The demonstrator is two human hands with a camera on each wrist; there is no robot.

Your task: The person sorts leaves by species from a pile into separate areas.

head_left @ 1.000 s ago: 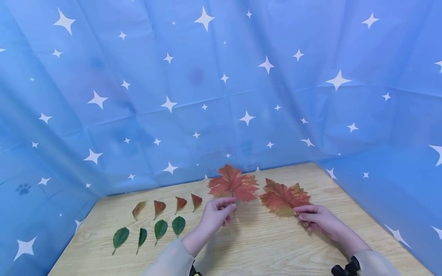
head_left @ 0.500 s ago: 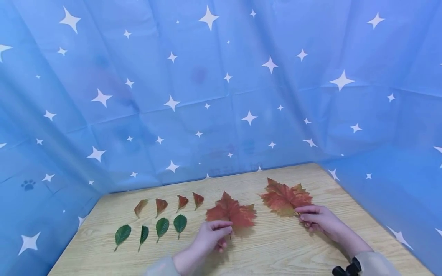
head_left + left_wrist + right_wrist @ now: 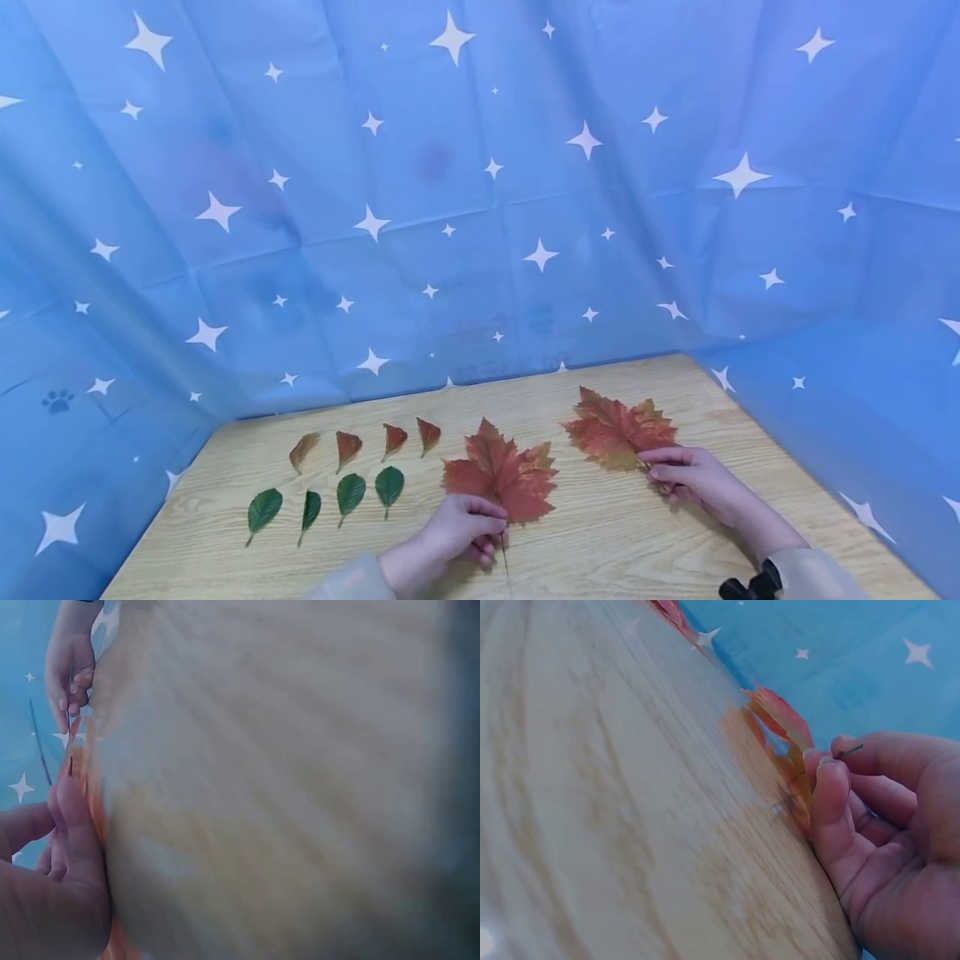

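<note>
My left hand (image 3: 459, 533) pinches the thin stem of a red maple leaf (image 3: 504, 473), which lies close over the wooden table (image 3: 600, 542) near its middle. The stem's lower end points toward the front, below the fingers. To the right, my right hand (image 3: 693, 477) pinches the stem of a second maple leaf (image 3: 618, 429), red with yellow-green edges. In the right wrist view, the short stem end (image 3: 849, 751) pokes out between thumb and forefinger. The left wrist view shows the left thumb and fingers (image 3: 75, 817) holding the stem, the leaf mostly hidden behind them.
Left of the maple leaves lie two rows of small leaves. Behind is a row of reddish-brown leaves (image 3: 348, 448); in front, a row of green leaves (image 3: 350, 496). A blue cloth with white stars (image 3: 525, 183) hangs around the table's back and sides.
My left hand has brought its maple leaf toward the front, from the table's back edge down to the middle. The right hand and its leaf have hardly moved.
</note>
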